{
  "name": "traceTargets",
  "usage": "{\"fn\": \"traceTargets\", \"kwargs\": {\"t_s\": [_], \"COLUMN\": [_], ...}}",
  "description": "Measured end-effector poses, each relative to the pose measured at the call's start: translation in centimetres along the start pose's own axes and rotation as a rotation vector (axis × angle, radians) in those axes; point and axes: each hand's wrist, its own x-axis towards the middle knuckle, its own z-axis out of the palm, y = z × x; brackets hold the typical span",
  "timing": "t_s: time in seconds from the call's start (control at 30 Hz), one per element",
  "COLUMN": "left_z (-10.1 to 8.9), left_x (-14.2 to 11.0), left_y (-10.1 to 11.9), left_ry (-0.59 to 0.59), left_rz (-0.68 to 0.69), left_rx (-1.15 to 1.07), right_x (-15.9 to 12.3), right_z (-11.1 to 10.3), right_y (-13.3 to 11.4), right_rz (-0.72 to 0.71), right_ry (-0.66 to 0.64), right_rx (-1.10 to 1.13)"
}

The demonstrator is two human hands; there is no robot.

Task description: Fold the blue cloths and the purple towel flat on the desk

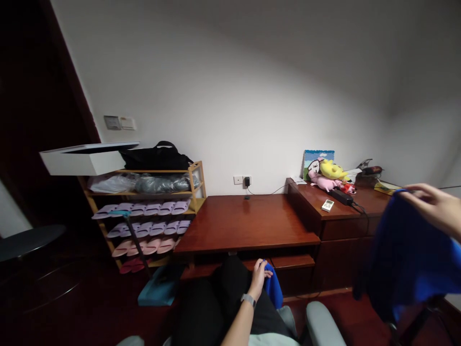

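A deep blue cloth (419,254) hangs from my right hand (432,204), pinched at its upper edge above the floor on the right side. My left hand (260,278), with a grey watch on the wrist, is over my lap, fingers curled on a smaller portion of blue fabric (273,288). Whether both portions belong to one piece cannot be seen. The cloth at the right is dark and somewhat blurred, and it covers part of the drawer cabinet.
Ahead stands a low reddish wooden desk (248,221); the higher cabinet (338,230) beside it carries plush toys (331,173) and a small white device (327,205). Left are a slipper rack (200,192), a teal dustpan (158,288) and a round stool (32,240). A chair armrest (322,322) sits near me.
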Motion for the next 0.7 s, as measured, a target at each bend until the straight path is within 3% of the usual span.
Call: {"fn": "traceTargets", "kwargs": {"t_s": [0.07, 0.17, 0.33, 0.43, 0.57, 0.7], "left_z": [0.0, 0.0, -0.2, -0.3, -0.3, -0.3], "left_x": [0.0, -0.1, -0.2, -0.5, -1.2, -1.6], "left_y": [-0.1, -0.2, 0.0, 0.3, 0.6, 0.6], "left_ry": [-0.005, -0.010, -0.017, -0.042, -0.108, -0.156], "left_rz": [0.017, 0.045, 0.099, 0.115, 0.108, 0.128], "left_rx": [0.021, 0.062, 0.080, 0.060, 0.039, 0.040], "right_x": [0.1, -1.3, -7.2, -11.6, -16.5, -19.2], "right_z": [3.4, 10.3, 21.7, 27.1, 32.1, 34.3], "right_y": [-3.1, -7.3, -12.7, -15.6, -18.5, -19.2], "right_rz": [-0.071, -0.216, -0.318, -0.349, -0.401, -0.412], "right_ry": [-0.159, -0.425, -0.816, -0.919, -1.029, -1.104], "right_rx": [0.037, 0.090, 0.049, 0.062, 0.169, 0.255]}}
